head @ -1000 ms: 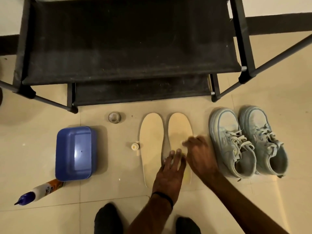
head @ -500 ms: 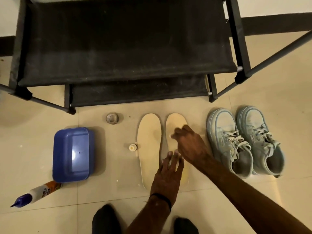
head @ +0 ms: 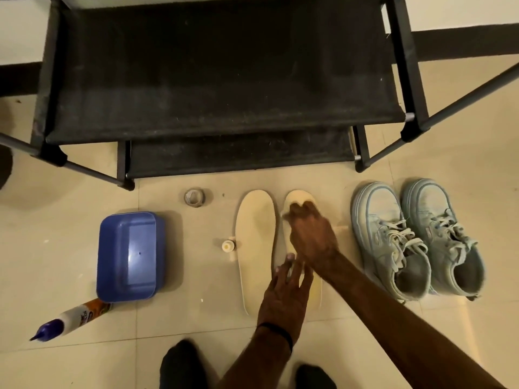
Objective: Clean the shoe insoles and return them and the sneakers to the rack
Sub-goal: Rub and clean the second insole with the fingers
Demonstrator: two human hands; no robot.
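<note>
While the left hand (head: 283, 299) pins the right insole (head: 293, 200) at centre frame with flat, spread fingers, the right hand (head: 311, 237) has slid up to its toe, fingers' grip indiscernible, suggesting wiping continues.

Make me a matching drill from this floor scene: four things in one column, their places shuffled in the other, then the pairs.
Things:
1. blue tub
2. sneakers
3. tape roll
4. right hand

Places:
A. on the floor at the far right
B. on the toe half of the right insole
C. left of the insoles, near the bottle
D. just in front of the rack, left of the insole toes

Pairs: 1-C, 2-A, 3-D, 4-B
</note>
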